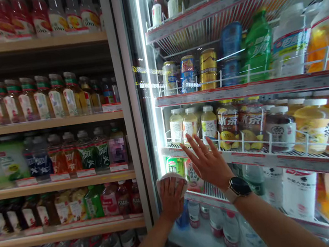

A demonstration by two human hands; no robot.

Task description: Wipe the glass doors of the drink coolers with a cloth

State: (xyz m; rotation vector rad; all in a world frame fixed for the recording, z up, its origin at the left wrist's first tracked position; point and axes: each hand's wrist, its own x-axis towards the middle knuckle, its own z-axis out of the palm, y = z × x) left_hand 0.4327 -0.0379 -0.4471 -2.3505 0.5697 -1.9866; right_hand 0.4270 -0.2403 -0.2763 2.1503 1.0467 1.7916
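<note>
A glass door (146, 118) of a lit drinks fridge stands in front of me. Low near its left edge, my left hand (171, 192) presses a folded white cloth (170, 176) against the glass, its fingers lying over the cloth. To the right and a little higher, my right hand (208, 160) is spread open, palm toward the door, holding nothing; whether it touches the glass is hard to tell. A dark smartwatch (240, 186) is on the right wrist. Behind the glass are bottled teas (208, 123) and green cartons (175, 165).
Wooden shelves (47, 123) with rows of juice bottles (72, 94) fill the left side. Inside the fridge, wire shelves (227, 6) hold cans (208, 68), a green bottle (259, 45) and large drink bottles (314, 121). A grey frame (129, 104) divides shelves and fridge.
</note>
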